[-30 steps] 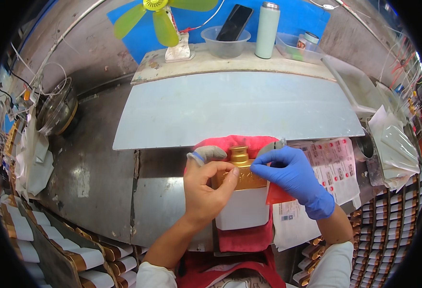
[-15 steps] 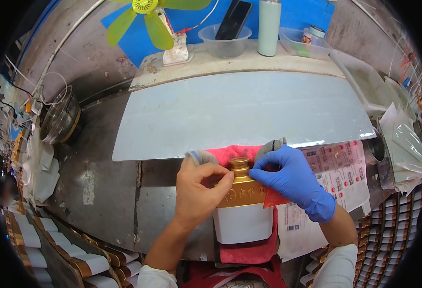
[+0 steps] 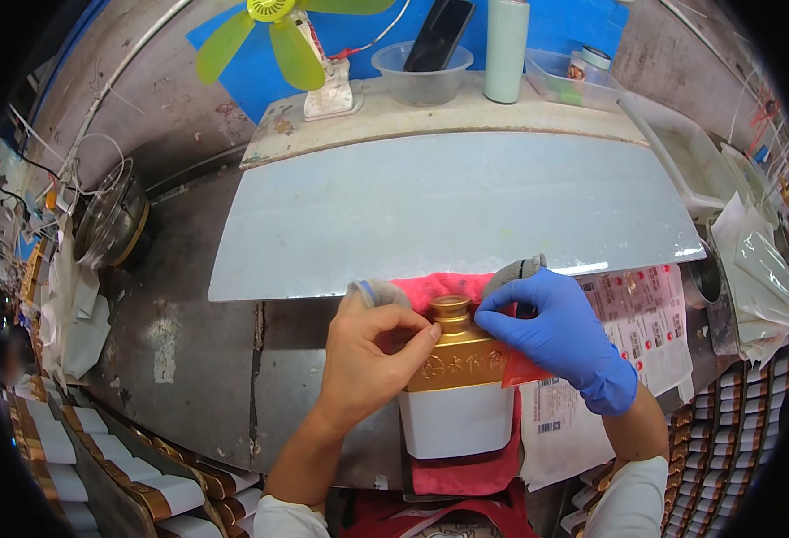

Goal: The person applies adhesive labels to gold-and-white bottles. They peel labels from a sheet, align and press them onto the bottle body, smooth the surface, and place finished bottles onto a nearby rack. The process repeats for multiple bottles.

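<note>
A bottle (image 3: 457, 420) with a gold shoulder and neck, raised lettering and a white lower body stands on a pink cloth (image 3: 466, 475). My bare left hand (image 3: 365, 359) is closed in a pinch at the left of the neck; whatever lies between its fingertips is too small to make out. On the other side, my right hand (image 3: 551, 327), in a blue glove, has thumb and forefinger together by the gold shoulder. A red translucent plastic piece (image 3: 522, 369) sticks out from under that hand, held by fingers partly hidden from view.
A pale board (image 3: 457, 215) lies beyond the hands. Printed label sheets (image 3: 645, 332) rest at the right. Behind stand a green fan (image 3: 296, 54), a clear bowl (image 3: 421, 81) with a phone (image 3: 439, 36), and a pale flask (image 3: 506, 54). Several white-and-gold bottles (image 3: 175, 493) fill both lower sides.
My right hand has shifted slightly right, off the base of the neck, with the red plastic piece. My left hand keeps its pinch beside the neck, and the bottle stays nearly in place.
</note>
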Tool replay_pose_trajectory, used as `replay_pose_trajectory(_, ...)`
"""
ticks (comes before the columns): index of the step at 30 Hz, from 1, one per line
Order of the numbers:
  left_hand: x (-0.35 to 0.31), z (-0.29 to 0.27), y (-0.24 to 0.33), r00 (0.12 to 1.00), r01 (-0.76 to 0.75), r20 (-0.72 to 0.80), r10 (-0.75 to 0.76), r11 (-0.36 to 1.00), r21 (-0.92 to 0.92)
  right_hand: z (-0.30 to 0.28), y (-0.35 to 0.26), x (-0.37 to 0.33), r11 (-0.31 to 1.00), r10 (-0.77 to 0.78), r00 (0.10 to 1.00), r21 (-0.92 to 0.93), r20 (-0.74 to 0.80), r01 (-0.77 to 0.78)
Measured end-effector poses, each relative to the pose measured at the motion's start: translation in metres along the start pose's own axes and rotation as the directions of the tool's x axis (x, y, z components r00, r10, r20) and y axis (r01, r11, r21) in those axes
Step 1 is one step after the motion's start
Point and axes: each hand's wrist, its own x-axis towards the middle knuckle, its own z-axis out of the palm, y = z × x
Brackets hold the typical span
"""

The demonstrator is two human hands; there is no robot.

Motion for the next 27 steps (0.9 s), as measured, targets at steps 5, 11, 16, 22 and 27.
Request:
replay_pose_trajectory(5,-0.001,0.001,0.001,1.000,0.016,-0.016,-0.017,1.000,-0.023,-0.001,-0.007,0.002,0.999,0.000,0.998,-0.032,0.061,0.002)
replay_pose_trajectory(11,-0.001,0.001,-0.002,1.000,-0.017,-0.011,0.017,1.000,-0.012,0.005,-0.008,0.003,0.997,0.043,0.997,0.056,0.065,-0.047)
replay_pose_trajectory(16,-0.001,0.000,-0.003,1.000,-0.009,0.014,0.009,1.000,-0.011,0.007,-0.007,0.004,0.995,0.048,0.997,0.081,0.055,-0.053)
replay_pose_trajectory(22,0.000,-0.001,0.004,1.000,0.004,0.015,-0.004,1.000,-0.027,0.003,-0.007,0.007,0.999,0.037,0.996,0.022,0.080,-0.039)
replay_pose_trajectory(27,0.002,-0.001,0.003,1.000,-0.010,0.010,0.010,1.000,-0.023,0.002,-0.007,0.009,0.999,0.041,0.994,0.008,0.105,-0.042)
